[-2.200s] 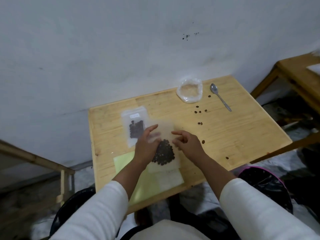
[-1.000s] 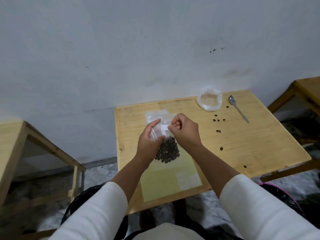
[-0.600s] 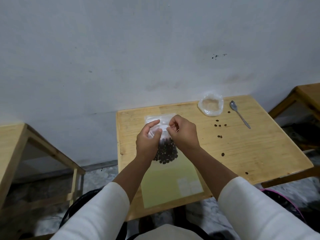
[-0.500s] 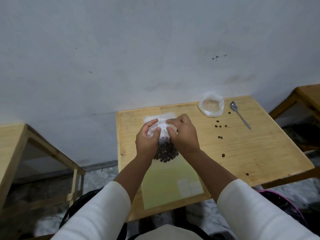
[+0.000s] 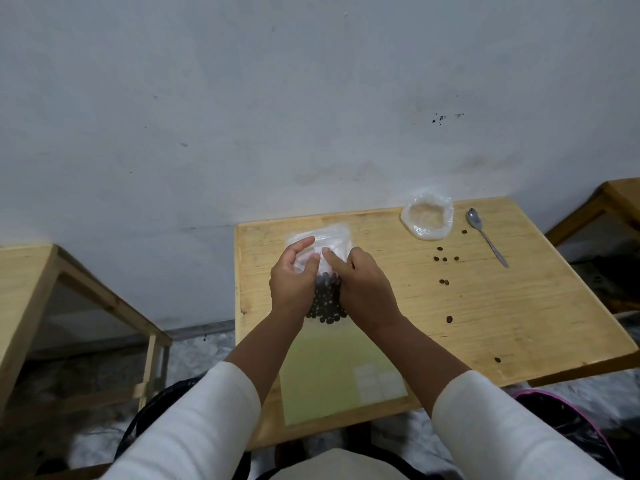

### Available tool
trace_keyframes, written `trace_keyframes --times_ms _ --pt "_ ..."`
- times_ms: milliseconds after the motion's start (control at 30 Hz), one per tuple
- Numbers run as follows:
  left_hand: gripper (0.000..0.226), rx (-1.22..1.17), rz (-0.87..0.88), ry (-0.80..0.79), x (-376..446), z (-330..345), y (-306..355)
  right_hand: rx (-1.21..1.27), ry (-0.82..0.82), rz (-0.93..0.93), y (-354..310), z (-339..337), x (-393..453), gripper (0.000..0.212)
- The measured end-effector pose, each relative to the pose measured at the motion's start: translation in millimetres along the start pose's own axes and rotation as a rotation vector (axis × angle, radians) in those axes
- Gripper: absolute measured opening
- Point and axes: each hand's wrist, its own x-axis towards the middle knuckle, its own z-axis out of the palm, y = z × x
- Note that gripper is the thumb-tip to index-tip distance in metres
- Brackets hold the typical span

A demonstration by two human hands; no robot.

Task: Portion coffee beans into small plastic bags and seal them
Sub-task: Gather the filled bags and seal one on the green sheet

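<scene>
A small clear plastic bag (image 5: 327, 303) with dark coffee beans in its lower part is held upright above the wooden table (image 5: 485, 317). My left hand (image 5: 292, 282) grips its left side and my right hand (image 5: 363, 289) its right side, thumbs and fingers pinching the bag's top strip. Behind the hands, another clear bag (image 5: 336, 239) lies flat on the table, mostly hidden. Several loose beans (image 5: 445, 259) are scattered to the right.
A crumpled open plastic bag (image 5: 427, 220) sits at the back right, with a metal spoon (image 5: 486, 237) beside it. A pale green sheet (image 5: 336, 372) with white stickers lies at the near edge. Other wooden tables stand left (image 5: 24, 289) and right (image 5: 620, 192).
The bean bag was lifted off the table and stood upright. Both hands closed in on its top, and the fingers have shifted along the top strip.
</scene>
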Motion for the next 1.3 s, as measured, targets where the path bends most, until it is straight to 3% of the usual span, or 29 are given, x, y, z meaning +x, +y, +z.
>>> trace_keyframes --times_ms 233,533,700,833,933,1100,1300 --pt "0.027 -0.056 -0.026 0.037 6 2 2 0.028 0.013 0.082 9 2 7 0.049" --pt "0.012 -0.073 -0.112 0.146 22 13 6 0.072 -0.033 -0.040 27 7 16 0.044" --pt "0.008 -0.056 -0.123 0.180 31 19 -2 0.256 -0.058 0.179 44 14 20 0.044" --pt "0.016 -0.068 -0.113 0.233 39 24 -4 0.529 -0.263 0.291 50 10 23 0.036" --pt "0.020 -0.095 -0.111 0.253 46 27 -2 0.612 -0.341 0.342 53 12 23 0.044" --pt "0.032 0.149 -0.120 0.120 54 28 -15 0.691 -0.272 0.597 72 34 25 0.048" --pt "0.048 0.456 -0.144 0.052 55 30 -42 0.584 -0.346 0.656 83 60 25 0.045"
